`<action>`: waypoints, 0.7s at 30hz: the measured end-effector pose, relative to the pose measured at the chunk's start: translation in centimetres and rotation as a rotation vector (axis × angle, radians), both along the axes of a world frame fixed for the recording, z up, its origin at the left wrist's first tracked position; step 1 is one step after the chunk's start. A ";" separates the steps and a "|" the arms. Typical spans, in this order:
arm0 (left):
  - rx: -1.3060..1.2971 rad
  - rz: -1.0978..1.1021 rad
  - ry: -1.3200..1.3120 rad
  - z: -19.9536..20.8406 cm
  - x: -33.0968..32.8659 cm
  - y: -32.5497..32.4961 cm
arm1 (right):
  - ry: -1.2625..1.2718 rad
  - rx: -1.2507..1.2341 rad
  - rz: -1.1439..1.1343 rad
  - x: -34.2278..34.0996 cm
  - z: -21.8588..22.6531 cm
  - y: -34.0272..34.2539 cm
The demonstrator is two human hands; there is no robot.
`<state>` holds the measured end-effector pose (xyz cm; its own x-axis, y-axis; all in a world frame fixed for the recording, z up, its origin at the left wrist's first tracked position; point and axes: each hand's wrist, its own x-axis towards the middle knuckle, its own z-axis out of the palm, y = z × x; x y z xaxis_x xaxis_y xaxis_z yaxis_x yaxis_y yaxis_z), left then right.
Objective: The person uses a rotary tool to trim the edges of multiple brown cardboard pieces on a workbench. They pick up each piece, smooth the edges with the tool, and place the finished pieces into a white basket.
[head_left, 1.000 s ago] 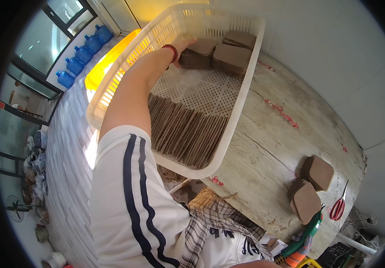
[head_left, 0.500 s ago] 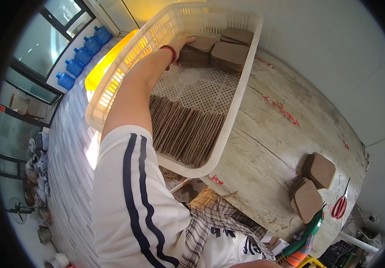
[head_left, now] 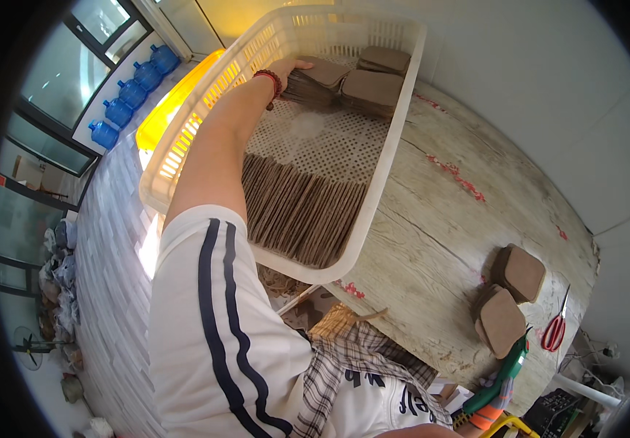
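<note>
My left hand (head_left: 283, 71), with a dark red bead bracelet at the wrist, reaches into the far part of a white plastic basket (head_left: 338, 271). Its thumb lies over the top of a stack of brown square pads (head_left: 323, 71); the other fingers are partly hidden behind it. Beside that stack sit two more stacks of pads (head_left: 370, 90). A row of pads on edge (head_left: 302, 212) fills the near part of the basket. At the lower right my right hand (head_left: 495, 394), in a grey and orange glove, is closed on a green tool (head_left: 508, 365) with a dark pointed tip.
Two small stacks of brown pads (head_left: 521, 274) lie on the wood-patterned table (head_left: 432, 233), with red-handled scissors (head_left: 554, 330) beside them. A yellow container (head_left: 172, 102) stands beyond the basket's left side. Blue water bottles (head_left: 132, 93) line the wall at left.
My left hand has shifted slightly left, and the stack under it now leans with its lower pads fanned out. My right hand stays at the green tool.
</note>
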<state>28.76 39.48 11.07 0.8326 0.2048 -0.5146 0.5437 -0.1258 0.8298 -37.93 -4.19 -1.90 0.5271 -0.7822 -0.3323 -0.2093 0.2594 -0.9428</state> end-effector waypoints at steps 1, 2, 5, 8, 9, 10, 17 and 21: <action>0.016 0.009 -0.017 0.6 -0.5 0.1 | 0.003 -0.002 0.009 0.0 0.2 0.0; -0.007 0.017 -0.081 0.8 -0.2 0.6 | 0.007 -0.116 0.091 -0.8 -1.0 -0.9; -0.164 0.039 -0.261 2.0 1.3 2.5 | -0.031 -0.167 0.194 -2.8 -3.3 -2.6; -0.406 0.002 -0.333 5.8 0.3 1.9 | -0.136 0.170 0.020 -1.5 -0.8 -0.7; -0.436 -0.021 -0.360 6.8 0.6 2.4 | -0.144 0.161 -0.016 -0.5 0.2 0.0; -0.500 -0.136 -0.324 8.6 -0.1 3.0 | -0.155 0.174 0.008 -0.1 0.7 -0.3; -0.731 -0.515 -0.429 15.6 -21.3 -6.6 | -0.195 0.216 0.028 -0.1 0.2 -1.3; -0.735 -0.617 -0.312 11.2 -32.3 -12.6 | -0.245 0.227 0.038 -0.6 0.1 -1.4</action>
<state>-3.54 26.87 22.25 0.8047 -0.5881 -0.0809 0.3017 0.2879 0.9089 -38.49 -5.59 -1.84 0.6400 -0.6812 -0.3554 0.0031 0.4649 -0.8854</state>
